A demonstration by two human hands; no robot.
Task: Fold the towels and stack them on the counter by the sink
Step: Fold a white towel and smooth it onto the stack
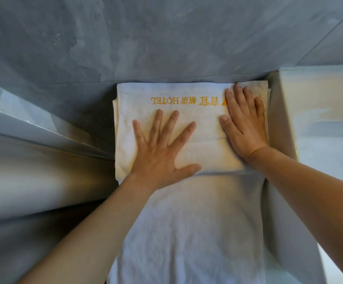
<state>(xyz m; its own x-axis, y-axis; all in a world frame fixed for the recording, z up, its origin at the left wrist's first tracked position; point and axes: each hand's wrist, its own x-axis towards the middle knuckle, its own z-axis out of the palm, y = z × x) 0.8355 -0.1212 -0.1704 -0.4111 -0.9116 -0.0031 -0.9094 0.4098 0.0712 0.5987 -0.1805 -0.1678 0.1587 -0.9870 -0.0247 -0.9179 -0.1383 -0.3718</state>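
A folded white towel (pixel 203 115) with gold hotel lettering lies against the grey wall, on top of other folded layers whose edges show at its left. My left hand (pixel 162 152) presses flat on its near left part, fingers spread. My right hand (pixel 244 124) presses flat on its right side, fingers straight and close together. A larger white towel (pixel 189 232) spreads from under the folded one toward me, between my forearms.
A grey marbled wall (pixel 166 37) rises right behind the towels. A pale raised ledge or basin wall (pixel 318 119) stands at the right. At the left a sloping grey-white surface (pixel 33 156) runs alongside the towels.
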